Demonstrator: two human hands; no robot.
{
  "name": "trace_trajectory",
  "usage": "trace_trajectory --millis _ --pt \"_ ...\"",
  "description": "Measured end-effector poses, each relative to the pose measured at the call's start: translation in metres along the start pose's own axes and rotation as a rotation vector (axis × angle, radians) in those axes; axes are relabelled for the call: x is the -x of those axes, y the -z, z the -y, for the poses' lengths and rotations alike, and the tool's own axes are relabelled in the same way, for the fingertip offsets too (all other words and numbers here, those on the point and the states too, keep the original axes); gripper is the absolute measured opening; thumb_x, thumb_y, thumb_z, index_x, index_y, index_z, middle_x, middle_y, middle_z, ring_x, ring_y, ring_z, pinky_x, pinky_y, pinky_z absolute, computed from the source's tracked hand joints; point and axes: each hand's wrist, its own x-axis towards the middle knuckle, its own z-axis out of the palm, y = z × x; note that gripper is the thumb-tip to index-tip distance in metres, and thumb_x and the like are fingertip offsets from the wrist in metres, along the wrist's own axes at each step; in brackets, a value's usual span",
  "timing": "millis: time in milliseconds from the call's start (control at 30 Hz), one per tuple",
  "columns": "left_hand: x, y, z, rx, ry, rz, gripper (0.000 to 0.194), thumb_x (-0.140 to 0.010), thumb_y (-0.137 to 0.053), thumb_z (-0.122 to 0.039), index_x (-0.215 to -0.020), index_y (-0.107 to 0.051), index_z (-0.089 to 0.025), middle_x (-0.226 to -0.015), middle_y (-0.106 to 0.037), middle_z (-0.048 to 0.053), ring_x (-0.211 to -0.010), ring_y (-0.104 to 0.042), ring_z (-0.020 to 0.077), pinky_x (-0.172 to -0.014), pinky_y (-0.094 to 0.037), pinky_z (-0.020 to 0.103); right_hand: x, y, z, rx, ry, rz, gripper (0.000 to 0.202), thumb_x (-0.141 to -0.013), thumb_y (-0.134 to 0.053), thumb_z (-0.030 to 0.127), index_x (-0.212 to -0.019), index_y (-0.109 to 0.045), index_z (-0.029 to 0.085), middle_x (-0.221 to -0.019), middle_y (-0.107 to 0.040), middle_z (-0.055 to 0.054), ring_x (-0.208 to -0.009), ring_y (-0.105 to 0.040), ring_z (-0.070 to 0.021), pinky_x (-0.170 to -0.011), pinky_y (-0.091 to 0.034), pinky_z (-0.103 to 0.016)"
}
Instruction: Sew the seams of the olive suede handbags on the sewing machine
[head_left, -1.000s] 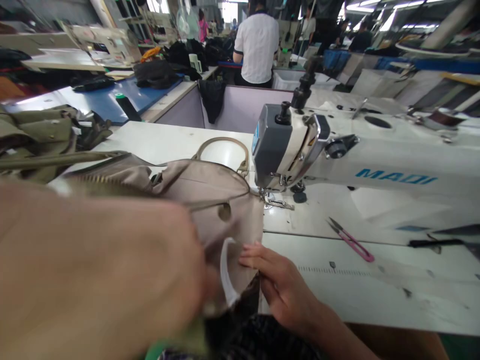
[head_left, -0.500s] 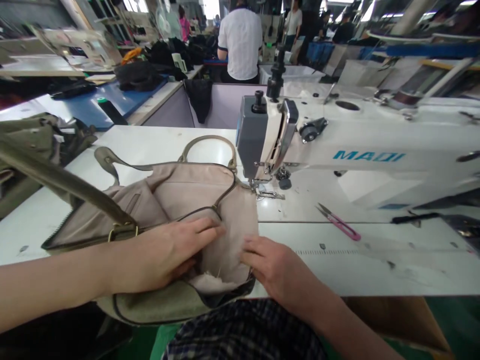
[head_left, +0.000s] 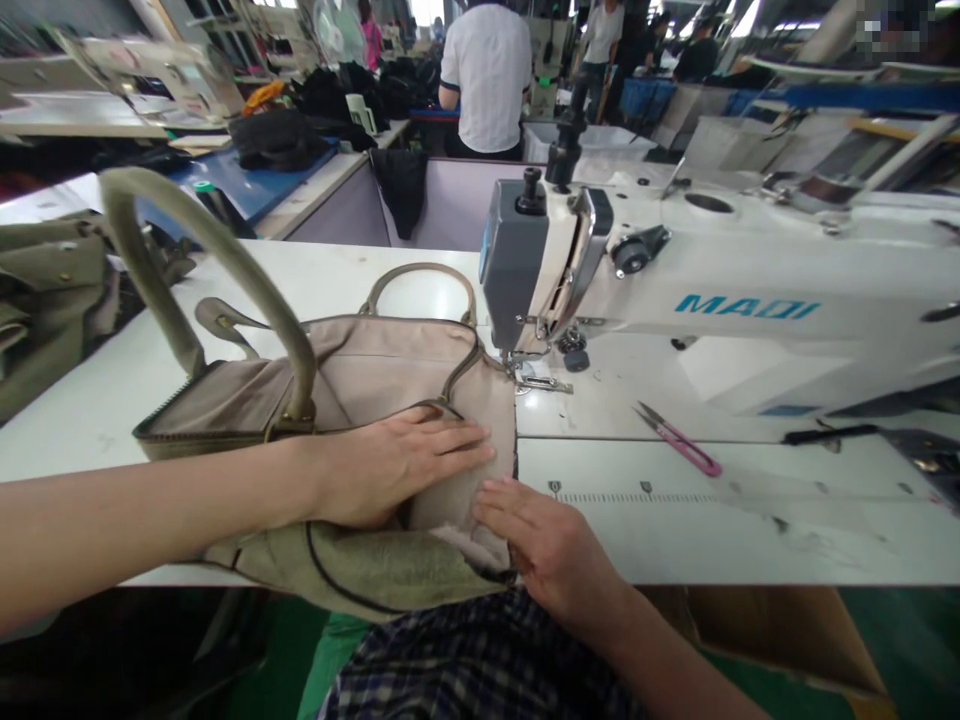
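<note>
Handbag [head_left: 405,565]: olive green; piping [head_left: 322,573], dark. Lining [head_left: 375,350]: pinkish beige. Sewing machine [head_left: 750,255]: white; end cover [head_left: 510,250], dark grey; lettering [head_left: 746,306], blue. Thread snips [head_left: 679,440]: pink-handled. Tabletop [head_left: 637,550]: white; ruler marks [head_left: 637,498], dark. Lap garment [head_left: 450,665]: dark, pale-lined plaid.

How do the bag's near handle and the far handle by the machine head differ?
The near handle arches up above the bag; the far handle lies on the white table.
The near handle looks thicker and larger in this view, the far handle thinner and smaller.
Both are curved, greenish-brown loops, and neither hand is holding one.
</note>
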Motion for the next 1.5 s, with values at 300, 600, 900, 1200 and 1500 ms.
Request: trace_trajectory --millis 300,600,900,1200,1500 --pt "-0.012 0.007 0.001 -0.096 0.005 0.057 0.087 -0.07 -0.059 -0.01 -0.15 -0.031 -0.028 -0.158 -0.021 0.008 -0.14 -0.036 0.0275 -0.11 -0.027 0.04 0.003 0.003 0.006 0.002 -0.081 0.038 0.036 -0.085 -0.039 0.0 -0.107 -0.067 0.007 -0.099 -0.068 -0.014 -0.096 -0.063 -0.0233 -0.088 -0.057 -0.036" --pt "-0.021 0.027 -0.008 -0.087 0.073 0.206 0.079 -0.076 -0.06 -0.01 -0.147 -0.035 -0.037 -0.158 -0.018 0.005 -0.139 -0.037 0.0286 -0.106 -0.032 0.044 0.011 0.015 0.013 -0.025 0.101 0.058 0.029 -0.097 -0.04 0.013 -0.108 -0.066 0.007 -0.096 -0.071 -0.013 -0.1 -0.065 -0.0217 -0.097 -0.054 -0.034" --pt "-0.035 0.033 0.01 -0.084 0.093 0.168 0.076 -0.077 -0.058 -0.008 -0.144 -0.039 -0.04 -0.157 -0.023 0.005 -0.138 -0.039 0.0307 -0.102 -0.037 0.046 0.003 0.019 -0.014 -0.04 0.105 0.079 0.034 -0.103 -0.035 0.017 -0.105 -0.068 0.008 -0.101 -0.071 -0.012 -0.105 -0.065 -0.0191 -0.098 -0.052 -0.027" --pt "-0.053 0.054 0.046 0.007 0.091 0.199 0.079 -0.073 -0.054 -0.002 -0.139 -0.045 -0.043 -0.157 -0.027 0.004 -0.14 -0.035 0.0312 -0.105 -0.035 0.055 -0.017 0.019 -0.037 -0.154 0.1 0.189 0.03 -0.1 -0.039 0.014 -0.115 -0.066 0.012 -0.113 -0.069 -0.014 -0.115 -0.062 -0.0194 -0.105 -0.047 -0.034" --pt "-0.054 0.079 0.055 0.104 0.056 0.193 0.039 -0.087 -0.042 -0.008 -0.112 -0.069 -0.022 -0.124 -0.065 0.004 -0.121 -0.054 0.02 -0.104 -0.038 0.033 -0.031 0.018 -0.071 -0.017 0.217 0.128 0.031 -0.1 -0.039 0.011 -0.122 -0.063 0.011 -0.114 -0.07 -0.013 -0.116 -0.062 -0.0192 -0.104 -0.049 -0.031"
